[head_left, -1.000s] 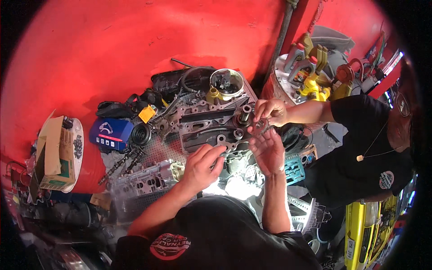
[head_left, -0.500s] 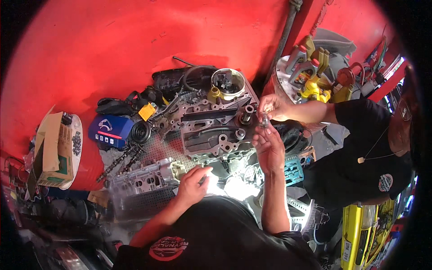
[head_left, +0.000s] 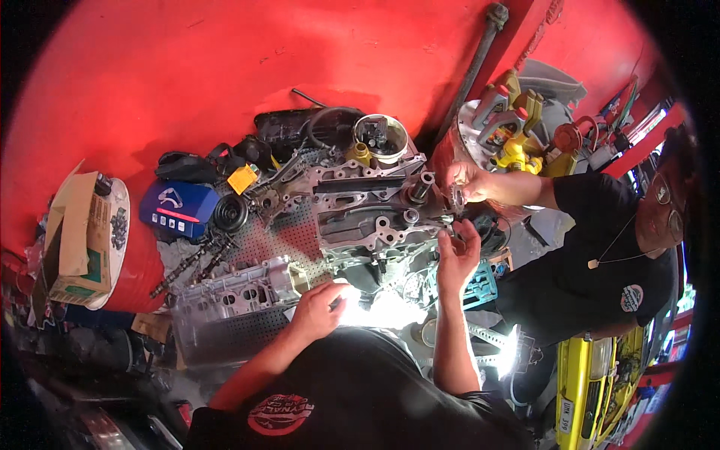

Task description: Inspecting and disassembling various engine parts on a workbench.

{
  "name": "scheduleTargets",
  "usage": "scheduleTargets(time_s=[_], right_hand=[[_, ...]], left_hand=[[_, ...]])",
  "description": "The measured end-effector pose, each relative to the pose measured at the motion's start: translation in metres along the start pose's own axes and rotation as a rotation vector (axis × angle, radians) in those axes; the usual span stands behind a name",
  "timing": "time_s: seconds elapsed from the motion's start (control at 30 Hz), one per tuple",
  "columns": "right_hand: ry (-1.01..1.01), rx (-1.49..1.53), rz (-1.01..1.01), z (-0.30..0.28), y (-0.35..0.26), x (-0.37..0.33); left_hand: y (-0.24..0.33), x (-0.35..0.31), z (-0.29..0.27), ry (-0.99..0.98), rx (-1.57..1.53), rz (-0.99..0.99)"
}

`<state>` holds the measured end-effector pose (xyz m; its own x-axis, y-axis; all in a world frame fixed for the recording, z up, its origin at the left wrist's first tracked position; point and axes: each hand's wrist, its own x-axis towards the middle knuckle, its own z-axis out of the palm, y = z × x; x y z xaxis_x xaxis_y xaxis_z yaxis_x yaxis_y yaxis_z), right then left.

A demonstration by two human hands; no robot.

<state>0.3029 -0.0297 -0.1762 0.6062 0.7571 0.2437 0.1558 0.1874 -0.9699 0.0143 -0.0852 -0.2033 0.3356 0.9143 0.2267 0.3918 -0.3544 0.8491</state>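
While raised, right hand (head_left: 456, 251) at engine casting (head_left: 367, 217)

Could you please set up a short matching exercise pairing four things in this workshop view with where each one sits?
Things:
1. cardboard box
2. blue box
3. left hand
4. right hand

Places:
A. raised at the right end of the engine casting, near a co-worker's hand
B. on top of the red drum at far left
C. low on the bench by the cylinder head
D. beside the black pulley, left of the casting

Pairs: 1-B, 2-D, 3-C, 4-A
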Motion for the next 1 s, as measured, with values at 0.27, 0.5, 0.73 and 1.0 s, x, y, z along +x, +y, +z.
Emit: scheduleTargets(time_s=[0.27, 0.5, 0.73, 1.0], right_hand=[[-0.786, -0.657, 0.158, -0.033, 0.064, -0.171], [-1.227, -0.413, 1.053, -0.088, 0.009, -0.219], [-0.875, -0.195, 0.672, -0.046, -0.087, -0.178], [-0.292, -0.145, 0.162, 0.000, -0.073, -0.068]], left_hand=[[-0.036, -0.040, -0.010, -0.341, -0.012, -0.120], [-0.090, -0.098, -0.006, -0.387, -0.023, -0.170], [-0.110, -0.118, 0.004, -0.526, -0.045, -0.276], [-0.110, -0.099, 0.014, -0.350, 0.000, -0.286]])
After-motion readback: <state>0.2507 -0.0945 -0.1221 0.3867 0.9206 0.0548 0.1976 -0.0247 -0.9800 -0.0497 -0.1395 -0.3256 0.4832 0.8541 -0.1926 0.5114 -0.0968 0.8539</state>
